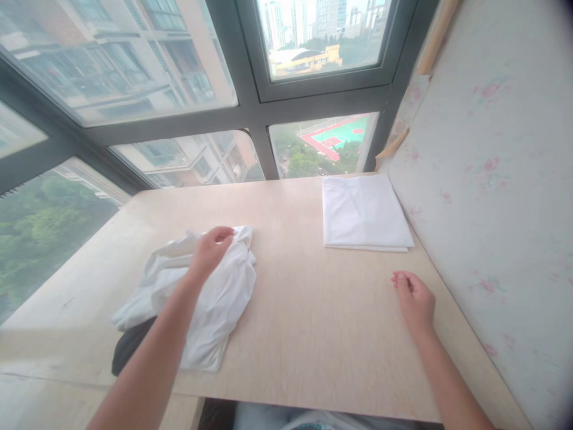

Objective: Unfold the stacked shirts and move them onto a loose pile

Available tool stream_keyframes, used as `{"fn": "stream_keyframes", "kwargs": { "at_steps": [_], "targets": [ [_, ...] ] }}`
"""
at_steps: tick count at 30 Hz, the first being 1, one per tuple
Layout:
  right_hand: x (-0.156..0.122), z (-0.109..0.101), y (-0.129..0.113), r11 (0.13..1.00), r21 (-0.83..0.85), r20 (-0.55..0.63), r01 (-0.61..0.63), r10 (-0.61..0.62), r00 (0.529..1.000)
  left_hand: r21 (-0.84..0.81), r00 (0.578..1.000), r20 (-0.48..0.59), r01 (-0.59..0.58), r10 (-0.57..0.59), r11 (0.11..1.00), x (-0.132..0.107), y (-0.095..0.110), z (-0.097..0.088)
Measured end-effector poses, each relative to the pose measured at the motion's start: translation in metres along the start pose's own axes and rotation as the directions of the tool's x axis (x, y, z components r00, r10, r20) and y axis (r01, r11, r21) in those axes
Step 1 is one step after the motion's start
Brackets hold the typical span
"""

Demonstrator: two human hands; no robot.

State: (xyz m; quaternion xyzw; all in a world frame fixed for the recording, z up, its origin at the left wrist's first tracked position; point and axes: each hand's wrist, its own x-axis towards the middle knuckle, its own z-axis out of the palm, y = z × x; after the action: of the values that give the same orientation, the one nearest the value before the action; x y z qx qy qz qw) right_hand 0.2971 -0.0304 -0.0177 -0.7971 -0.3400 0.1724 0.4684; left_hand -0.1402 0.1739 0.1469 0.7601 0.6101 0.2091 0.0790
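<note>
A crumpled pile of white clothing (228, 292) lies on the left half of the wooden tabletop (286, 334). My left hand (212, 251) is over its far edge, thumb and fingers pinched together on the white fabric. Under the near left side of the pile, a black cloth item (132, 346) sticks out, partly covered by my forearm. To the right, my right hand (416, 301) hovers near the wall with its fingers curled in, nothing visible in them. Beyond it lies a flat, neatly folded white cloth (364, 212), apart from the hand.
Dark-framed windows (255, 134) border the table's far and left sides. A wall with flowered paper (487, 197) runs along the right edge, its covering peeling (394, 146) near the window corner.
</note>
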Motion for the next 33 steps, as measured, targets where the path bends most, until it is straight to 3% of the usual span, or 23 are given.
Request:
{"fn": "stream_keyframes", "kwargs": {
  "at_steps": [2, 4, 7, 9, 13, 17, 20, 23, 25, 27, 29, 33],
  "targets": [
    [0.0, 0.0, 0.001, 1.0, -0.016, 0.0, -0.005, 0.005, 1.0, -0.03, 0.997, 0.071, -0.002, 0.004, 1.0, -0.018, 0.005, 0.023],
    [0.001, 0.0, 0.001, 0.999, -0.036, -0.005, -0.004, 0.004, 1.0, 0.018, 0.998, 0.063, -0.003, 0.002, 1.0, -0.033, 0.007, 0.028],
    [0.001, 0.0, 0.002, 0.998, -0.061, -0.003, 0.009, -0.009, 1.0, 0.269, 1.0, -0.016, 0.029, -0.026, 0.963, -0.046, -0.003, 0.014],
    [0.001, 0.0, 0.002, 0.997, -0.073, 0.0, 0.024, -0.024, 1.0, 0.396, 0.997, 0.008, 0.072, -0.083, 0.916, -0.052, -0.017, 0.003],
    [0.002, 0.001, 0.003, 0.996, -0.087, 0.003, 0.037, -0.037, 0.999, 0.409, 0.973, 0.166, 0.077, -0.157, 0.909, -0.065, -0.042, -0.011],
    [0.005, 0.004, 0.002, 0.995, -0.097, -0.001, 0.03, -0.03, 1.0, 0.396, 0.997, 0.065, 0.008, -0.036, 0.918, -0.079, -0.038, -0.004],
    [0.015, 0.009, 0.001, 0.992, -0.125, -0.024, 0.019, -0.022, 0.999, 0.162, 0.995, 0.037, -0.093, 0.088, 0.983, -0.089, -0.011, 0.023],
    [0.029, 0.018, -0.004, 0.981, -0.162, -0.072, 0.103, -0.116, 0.991, -0.191, 0.968, 0.175, -0.147, 0.181, 0.97, -0.099, 0.031, 0.067],
    [0.04, 0.026, -0.011, 0.965, -0.159, -0.132, 0.208, -0.23, 0.964, -0.315, 0.926, 0.276, -0.166, 0.257, 0.934, -0.106, 0.062, 0.1],
    [0.054, 0.034, -0.022, 0.936, -0.166, -0.163, 0.31, -0.336, 0.928, -0.307, 0.9, 0.324, -0.19, 0.29, 0.932, -0.11, 0.088, 0.13],
    [0.071, 0.044, -0.035, 0.908, -0.2, -0.113, 0.367, -0.394, 0.912, -0.275, 0.893, 0.333, -0.215, 0.303, 0.937, -0.112, 0.106, 0.153],
    [0.114, 0.073, -0.065, 0.866, -0.349, 0.074, 0.359, -0.357, 0.931, -0.273, 0.883, 0.334, -0.244, 0.329, 0.931, -0.11, 0.115, 0.172]
  ]
}}
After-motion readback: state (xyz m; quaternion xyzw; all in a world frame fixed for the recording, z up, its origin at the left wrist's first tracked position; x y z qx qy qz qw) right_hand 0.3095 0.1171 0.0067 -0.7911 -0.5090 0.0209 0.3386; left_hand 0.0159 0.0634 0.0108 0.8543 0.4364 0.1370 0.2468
